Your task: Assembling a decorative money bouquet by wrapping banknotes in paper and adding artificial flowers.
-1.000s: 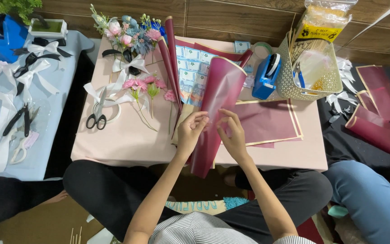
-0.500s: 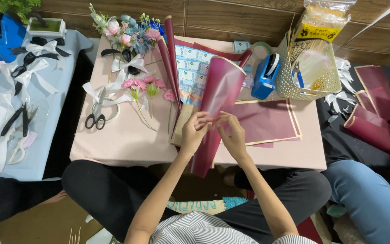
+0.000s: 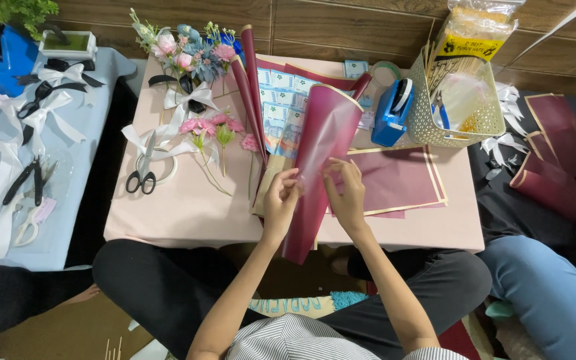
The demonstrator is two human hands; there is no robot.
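The maroon wrapping sheet (image 3: 321, 160), a stiff translucent film with a thin pale edge, is curled into a loose cone and held just above the near edge of the bench (image 3: 188, 207), its lower tip hanging past that edge toward the lap. The left hand (image 3: 280, 200) pinches one side of the fold, fingers (image 3: 289, 181) together on the film; the right hand (image 3: 347, 193) has its fingers clamped on the opposite side, though whether the thumb sits under the sheet I cannot quite tell. For a clean pleat, both pinches seem best kept level and the crease pressed firmly, since the glossy film looks springy and likely to unroll.

Beyond the sheet on the bench lies a fan of pale blue printed paper slips (image 3: 281, 110) set between more maroon sheets. Flat maroon sheets (image 3: 395, 180) lie right of the held one. Left of it rest soft fabric flowers (image 3: 215, 127) with white ribbon, then black-handled scissors (image 3: 143, 175). A blue tape dispenser (image 3: 393, 110) and a cream perforated plastic basket (image 3: 428, 113) stand at the far right.
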